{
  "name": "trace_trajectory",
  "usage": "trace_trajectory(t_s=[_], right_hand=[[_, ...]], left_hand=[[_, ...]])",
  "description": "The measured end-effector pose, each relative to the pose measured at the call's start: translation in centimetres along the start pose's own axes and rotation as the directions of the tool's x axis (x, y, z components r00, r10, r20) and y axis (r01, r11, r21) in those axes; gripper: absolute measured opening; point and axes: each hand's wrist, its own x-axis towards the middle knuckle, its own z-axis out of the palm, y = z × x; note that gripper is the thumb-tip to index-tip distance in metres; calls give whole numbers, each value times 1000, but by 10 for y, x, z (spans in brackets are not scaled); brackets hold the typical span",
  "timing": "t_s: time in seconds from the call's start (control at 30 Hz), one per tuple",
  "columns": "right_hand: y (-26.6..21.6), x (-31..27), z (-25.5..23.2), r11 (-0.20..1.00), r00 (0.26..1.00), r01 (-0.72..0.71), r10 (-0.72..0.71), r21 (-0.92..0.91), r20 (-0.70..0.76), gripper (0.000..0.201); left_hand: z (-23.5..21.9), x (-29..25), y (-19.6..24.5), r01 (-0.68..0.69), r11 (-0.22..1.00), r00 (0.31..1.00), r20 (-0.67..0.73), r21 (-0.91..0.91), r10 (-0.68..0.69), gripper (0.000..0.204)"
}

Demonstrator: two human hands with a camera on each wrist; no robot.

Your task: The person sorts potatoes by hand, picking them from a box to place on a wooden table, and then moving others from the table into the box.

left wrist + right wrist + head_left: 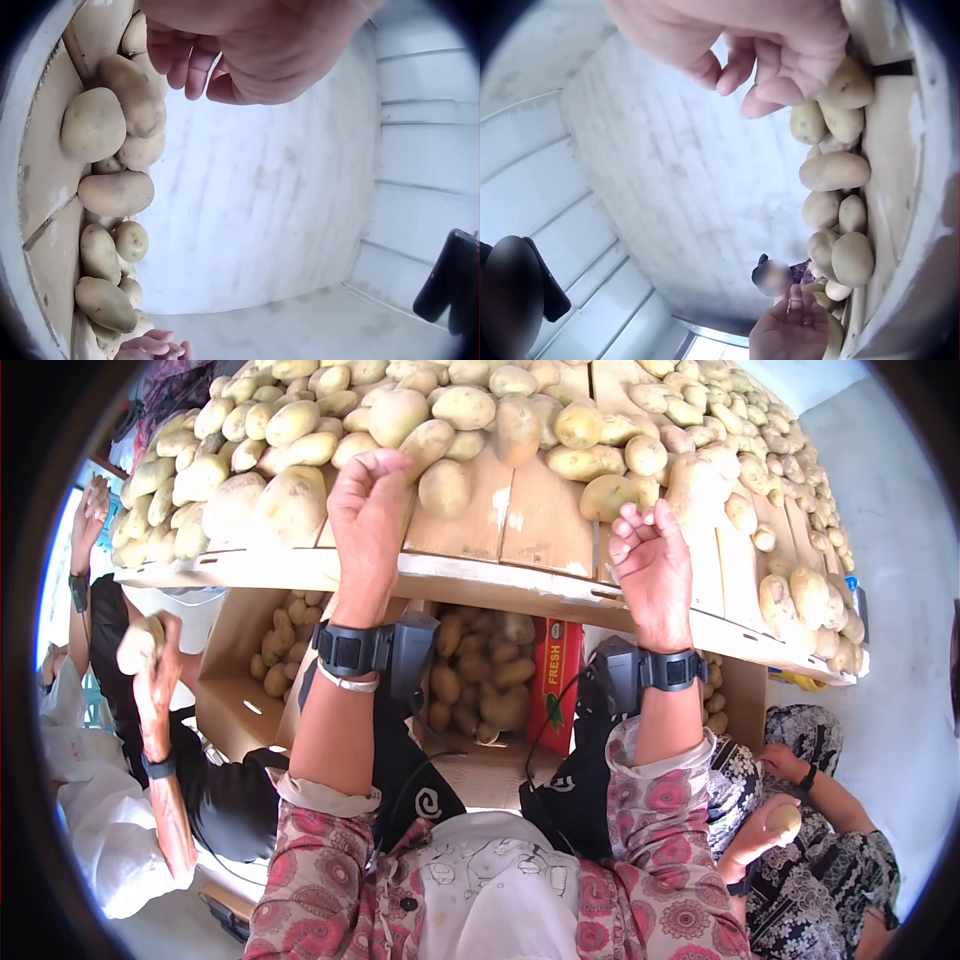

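Note:
In the head view, the left hand [366, 520] hangs over the table's front part beside a round potato [445, 488], its fingers loosely bent around nothing. The right hand [655, 565] is raised palm up near the table edge, fingers half bent and empty, just below a potato [606, 498]. The left wrist view has the left hand [259, 49] above several potatoes [94, 125], with no potato in it. In the right wrist view the right hand [742, 45] is likewise empty, beside potatoes [834, 171] lying on the boards.
Potatoes are heaped over the cardboard-topped table [545, 520], with its raised white edge [500, 582] in front. Below stand a box of potatoes [482, 670] with a red side [557, 685] and another carton [235, 670]. People sit at both sides, each holding a potato [783, 820].

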Motion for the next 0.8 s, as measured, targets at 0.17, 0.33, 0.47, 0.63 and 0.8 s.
trace_trajectory(t_s=[0.17,0.33,0.47,0.63,0.8], right_hand=[[6,4,-1,996,998,-30,24,86,62,18],[6,-1,5,998,998,-60,60,-33,17,18],[5,-3,3,999,998,-38,38,-8,53,26],[6,-7,9,999,998,-46,46,8,46,30],[11,-13,13,999,994,-45,45,1,99,33]], left_hand=[[15,-10,-2,-97,987,977,200,131,69,28],[11,-6,-17,-254,833,911,412,491,35,36],[9,-4,-14,-246,805,921,388,539,22,40],[-8,9,-26,-402,599,908,385,693,164,38],[-7,5,-18,-261,596,960,269,759,78,29]])
